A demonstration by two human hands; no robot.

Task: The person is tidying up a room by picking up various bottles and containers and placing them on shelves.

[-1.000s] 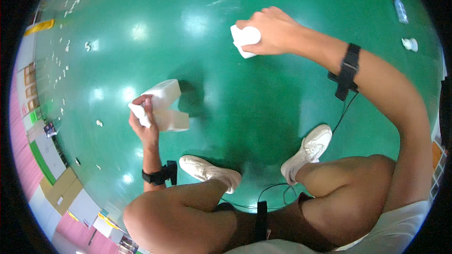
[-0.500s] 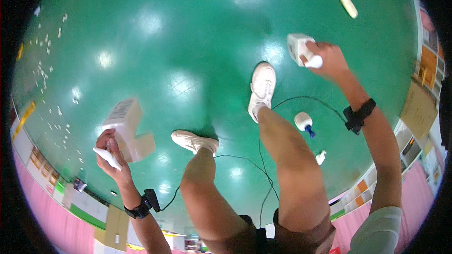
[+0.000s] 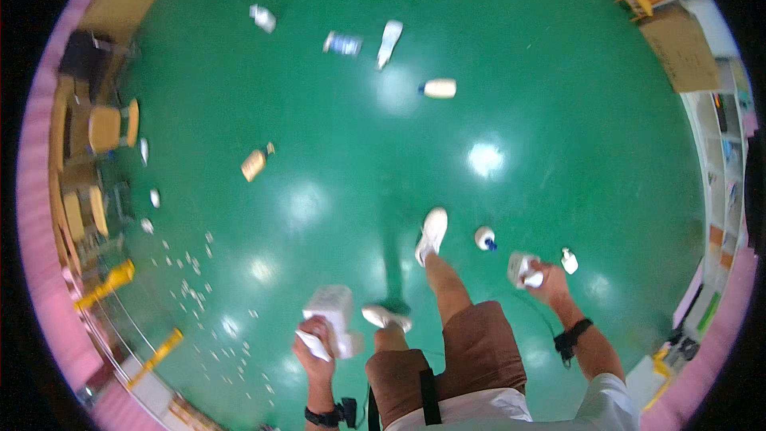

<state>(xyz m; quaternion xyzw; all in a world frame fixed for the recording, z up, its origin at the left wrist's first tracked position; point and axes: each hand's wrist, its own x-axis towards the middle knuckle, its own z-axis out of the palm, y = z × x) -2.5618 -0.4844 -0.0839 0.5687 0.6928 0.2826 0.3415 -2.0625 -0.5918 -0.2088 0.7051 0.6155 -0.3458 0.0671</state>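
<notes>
My left hand (image 3: 317,341) is wrapped round the neck of a bulky white pump bottle (image 3: 329,304), its white spout pointing up past the fingers. A pale block-like part shows beside that bottle; blur hides whether it belongs to it. In my right hand (image 3: 552,287) is a smaller, boxy white pump bottle (image 3: 519,266), gripped at the top near its white nozzle. Close to the right hand, a small white pump bottle (image 3: 569,261) lies on the green floor (image 3: 383,160). A round cream bottle with a blue top (image 3: 484,237) lies nearby, ahead of my shoes.
Farther ahead lie a cream bottle (image 3: 440,88), a white tube (image 3: 389,42), a blue-and-white pack (image 3: 344,44), a white bottle (image 3: 262,18) and an amber pump bottle (image 3: 255,164). Small white pieces (image 3: 191,271) are scattered leftward. Chairs (image 3: 104,128) and shelves (image 3: 712,168) line the sides.
The view has turned and widened, bringing more bottles and the chairs into sight. Both hands appear lower in the picture, still gripping the same white bottles. My legs now show closer together.
</notes>
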